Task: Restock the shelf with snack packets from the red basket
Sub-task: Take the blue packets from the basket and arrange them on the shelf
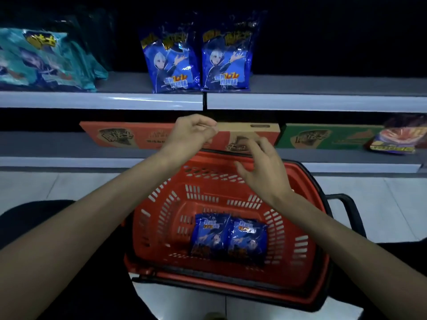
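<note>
— Two packets [212,239] lie flat, side by side, on the basket [157,218] floor, nearer its near wall. Hands?
— Left hand [191,132] is above the basket's far rim, fingers curled toward the thumb, holding nothing. Right hand [261,167] is over the far wall, fingers spread and loosely bent, empty.
— Shelf [101,101]?
— Above and beyond the basket. Two blue bags [171,63] stand upright at its edge, touching. Teal bags [41,58] sit up-left of the basket; boxes [129,135] are just behind its far rim.
</note>
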